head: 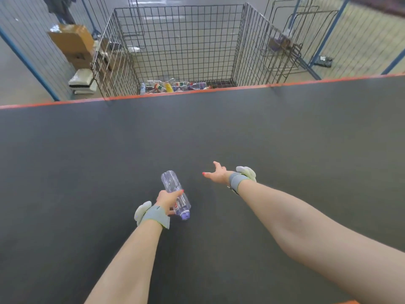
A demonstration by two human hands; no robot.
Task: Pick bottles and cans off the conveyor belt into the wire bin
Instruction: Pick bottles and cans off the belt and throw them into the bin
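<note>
Over the dark conveyor belt [285, 132] the left hand [167, 199] gripped a clear plastic bottle [175, 193] around its middle, cap end toward the person, while the right hand [215, 174] reached forward with fingers spread and empty. The carrying step seemed under way; next the bottle would need lifting past the orange belt edge [131, 96] and dropping into the wire bin [186, 40], where other bottles [175, 86] lay. Beyond stood a cardboard box [72, 40], blue-framed mesh fencing [28, 53] and a grey floor [15, 84].

conveyor belt [87, 150]: dark grey, orange far edge | wire bin [186, 40] beyond: bottles [175, 86] inside
</note>
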